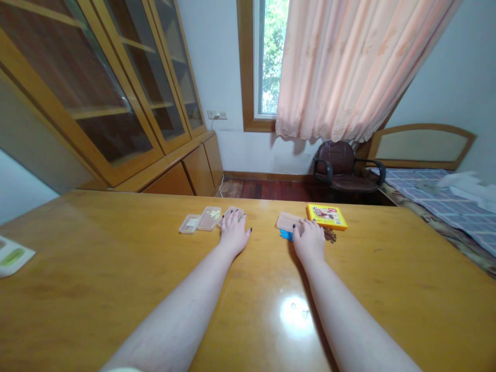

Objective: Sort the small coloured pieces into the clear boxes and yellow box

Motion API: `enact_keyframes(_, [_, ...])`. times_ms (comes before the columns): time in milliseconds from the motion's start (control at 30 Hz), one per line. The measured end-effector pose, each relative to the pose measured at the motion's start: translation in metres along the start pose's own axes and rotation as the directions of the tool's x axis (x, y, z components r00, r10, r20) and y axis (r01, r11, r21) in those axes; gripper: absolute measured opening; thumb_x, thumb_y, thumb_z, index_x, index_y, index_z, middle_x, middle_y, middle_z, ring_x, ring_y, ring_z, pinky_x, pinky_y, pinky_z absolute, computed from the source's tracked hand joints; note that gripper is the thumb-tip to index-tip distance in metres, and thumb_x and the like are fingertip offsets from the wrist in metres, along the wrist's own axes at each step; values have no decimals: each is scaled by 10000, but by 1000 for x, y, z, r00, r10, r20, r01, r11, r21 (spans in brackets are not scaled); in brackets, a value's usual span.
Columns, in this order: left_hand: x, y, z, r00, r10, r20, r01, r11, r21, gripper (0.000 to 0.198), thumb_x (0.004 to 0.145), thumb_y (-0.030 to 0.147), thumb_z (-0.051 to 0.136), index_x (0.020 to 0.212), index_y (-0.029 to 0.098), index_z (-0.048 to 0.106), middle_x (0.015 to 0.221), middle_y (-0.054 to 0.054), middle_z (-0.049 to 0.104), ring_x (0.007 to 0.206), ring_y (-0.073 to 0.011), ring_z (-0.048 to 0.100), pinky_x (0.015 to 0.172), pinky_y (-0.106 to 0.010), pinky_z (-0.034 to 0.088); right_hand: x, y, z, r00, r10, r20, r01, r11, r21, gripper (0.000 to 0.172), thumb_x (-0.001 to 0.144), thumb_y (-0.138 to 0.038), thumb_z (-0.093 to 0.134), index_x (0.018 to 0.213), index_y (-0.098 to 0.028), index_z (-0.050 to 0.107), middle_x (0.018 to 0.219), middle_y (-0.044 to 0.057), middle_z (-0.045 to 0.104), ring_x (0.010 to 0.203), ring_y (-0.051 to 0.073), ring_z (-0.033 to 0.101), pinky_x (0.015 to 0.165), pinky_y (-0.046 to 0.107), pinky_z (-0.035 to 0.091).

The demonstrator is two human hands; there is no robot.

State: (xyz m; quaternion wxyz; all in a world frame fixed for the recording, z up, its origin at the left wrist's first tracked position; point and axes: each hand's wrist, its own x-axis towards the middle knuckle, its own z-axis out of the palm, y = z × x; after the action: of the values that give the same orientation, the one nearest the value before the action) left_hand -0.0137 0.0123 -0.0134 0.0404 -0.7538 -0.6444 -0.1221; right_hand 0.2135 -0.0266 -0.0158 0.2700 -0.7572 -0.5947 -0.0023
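Note:
Both arms reach out across the wooden table. My left hand (233,227) lies palm down with fingers spread, over part of a clear plastic box (225,217). Left of it are a clear box with small pale pieces (209,219) and a smaller clear box with something white in it (189,224). My right hand (310,236) is palm down, fingers apart, at the near edge of a flat pinkish tray (287,221). Small blue pieces (285,234) lie left of this hand and small brown pieces (330,235) lie right of it. A yellow box (327,216) lies just beyond.
The wooden table (256,289) fills the foreground. A white object with a green panel (13,256) sits at its left edge. Past the far edge are a brown armchair (337,165), a glass-door cabinet (127,93), a curtained window and a bed (445,196) at right.

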Motion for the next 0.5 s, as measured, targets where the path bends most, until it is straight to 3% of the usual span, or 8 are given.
enact_keyframes(167, [0, -1, 1, 1000, -2, 13, 1, 1000, 9, 521, 794, 411, 470, 1262, 183, 447, 1391, -134, 350, 1296, -297, 257, 1062, -483, 143, 0, 1, 7, 999, -32, 34, 32, 999, -3, 567, 812, -374, 433, 1304, -95, 393, 1397, 138, 339, 1303, 300, 218, 1054, 474, 131])
enact_keyframes(367, [0, 0, 0, 1000, -9, 28, 8, 1000, 4, 519, 795, 407, 467, 1261, 179, 446, 1396, -135, 345, 1306, -288, 242, 1067, -476, 136, 2, 3, 10, 1000, 5, -5, -5, 996, 86, 471, 798, -364, 443, 1181, -94, 495, 1210, 145, 523, 1183, 278, 384, 1035, 445, 175])
enact_keyframes(500, [0, 0, 0, 1000, 0, 9, 1, 1000, -22, 510, 789, 389, 474, 1251, 173, 458, 1388, -146, 354, 1297, -300, 257, 1061, -492, 143, 2, 3, 9, 1000, -19, 3, 19, 998, 61, 480, 784, -391, 472, 1173, -112, 510, 1225, 151, 508, 1186, 288, 370, 1028, 457, 161])
